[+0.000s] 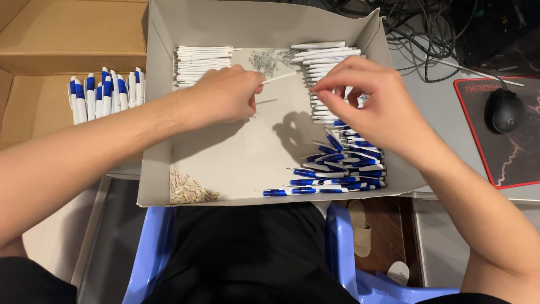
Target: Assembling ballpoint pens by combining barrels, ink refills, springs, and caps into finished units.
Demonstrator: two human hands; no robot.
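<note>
Here the left hand [222, 95] pinches a thin white refill tube [279, 77] between closed fingertips, its tip aimed toward the right hand [368, 104], whose fingertips are drawn together over the white barrels [326, 59] stacked at the far right corner of the shallow cardboard tray [163, 73]; whether they hold anything I cannot tell. This looks like the joining step of pen assembly, and the next move likely calls for lining tube up with a barrel. Small springs [270, 58] lie along the far edge, blue-and-white parts [343, 169] along the right edge, tan pieces [188, 190] at the near left corner.
</note>
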